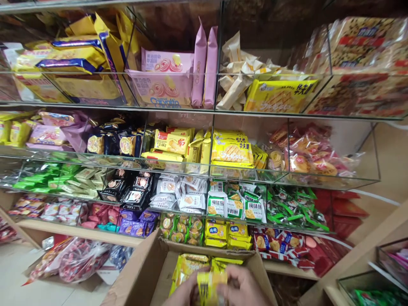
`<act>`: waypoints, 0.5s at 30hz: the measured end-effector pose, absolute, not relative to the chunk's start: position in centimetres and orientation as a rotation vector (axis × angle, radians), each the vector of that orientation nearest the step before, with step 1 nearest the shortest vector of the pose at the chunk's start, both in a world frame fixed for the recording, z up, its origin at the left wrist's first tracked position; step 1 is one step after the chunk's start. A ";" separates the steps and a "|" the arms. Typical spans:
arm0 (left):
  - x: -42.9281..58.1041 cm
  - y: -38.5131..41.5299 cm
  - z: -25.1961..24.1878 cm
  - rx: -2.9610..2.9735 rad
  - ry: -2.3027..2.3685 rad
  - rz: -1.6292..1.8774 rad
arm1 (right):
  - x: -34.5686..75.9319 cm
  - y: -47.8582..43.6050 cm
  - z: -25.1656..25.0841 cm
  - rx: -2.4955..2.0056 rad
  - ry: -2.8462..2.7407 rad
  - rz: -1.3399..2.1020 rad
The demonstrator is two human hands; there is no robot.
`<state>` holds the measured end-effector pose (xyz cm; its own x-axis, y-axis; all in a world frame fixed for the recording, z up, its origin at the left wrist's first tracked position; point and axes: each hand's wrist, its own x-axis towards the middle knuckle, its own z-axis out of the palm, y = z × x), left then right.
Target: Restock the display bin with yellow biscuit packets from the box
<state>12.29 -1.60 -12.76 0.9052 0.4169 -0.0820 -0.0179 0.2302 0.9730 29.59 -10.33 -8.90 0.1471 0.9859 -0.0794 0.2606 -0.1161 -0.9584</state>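
At the bottom centre, my left hand [185,292] and my right hand [239,285] hold a yellow snack packet [208,288] between them, somewhat blurred. Both hands are over an open cardboard box [140,272]. Inside the box, more yellow packets [188,267] lie just beyond my fingers. Fingers of both hands are closed on the packet's sides.
Tiered shelves with clear dividers rise ahead, filled with snacks: yellow waffle packets [232,148], pink packets [162,85], green-and-white packets [254,207] and purple packets [137,223]. Bagged goods [83,259] sit low at the left. Another rack [366,280] stands at the lower right.
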 end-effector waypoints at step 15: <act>17.0 -3.1 -3.4 1.323 0.461 0.521 | 32.1 -8.0 -2.5 -1.052 -0.555 0.898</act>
<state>16.95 -3.06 -3.44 0.8000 0.5995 -0.0225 -0.0951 0.1637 0.9819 32.10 -8.03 -2.49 0.5389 0.8421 -0.0201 -0.3589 0.2080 -0.9099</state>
